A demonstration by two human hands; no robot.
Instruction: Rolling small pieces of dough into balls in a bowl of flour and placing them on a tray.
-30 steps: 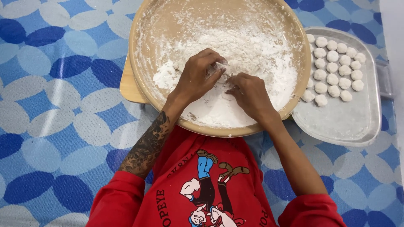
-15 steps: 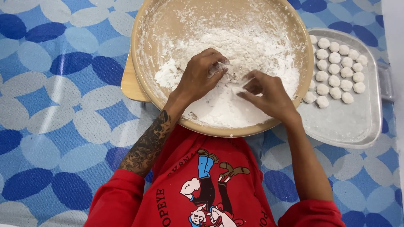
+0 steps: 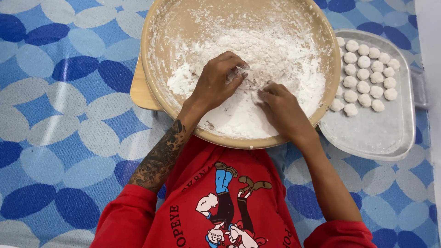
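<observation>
— What are we looking at from above?

— We see a person in a red printed sweatshirt (image 3: 229, 206) bent over a wide, round wooden bowl (image 3: 156, 92), its floor covered with white flour (image 3: 275, 59) and a heap of crumbly white dough (image 3: 239, 115) near the front rim. Both hands are inside the bowl.

— What do we make of the left hand?

— The left hand (image 3: 216, 82), on a tattooed forearm, lies in the flour with its fingers (image 3: 236, 69) curled and pressed together around a small lump of dough (image 3: 240, 73). The lump shows just past the fingertips.

— And the right hand?

— The right hand (image 3: 282, 110) rests palm down on the flour just beside the left. Its fingers (image 3: 268, 92) are bent and held close together, tips dug into the dough; we cannot tell whether they pinch a piece.

— Where do we find the finished pieces?

— On a pale metal tray (image 3: 367, 138) touching the bowl's right rim. Small white dough balls (image 3: 367, 73) sit in rows at its far end, close together, dusted with flour. The nearer part of the tray holds only a film of flour.

— What do we see beneath it all?

— A blue and white patterned floor mat (image 3: 59, 115). A corner of a light wooden board (image 3: 140, 92) juts out from under the bowl's left side.
</observation>
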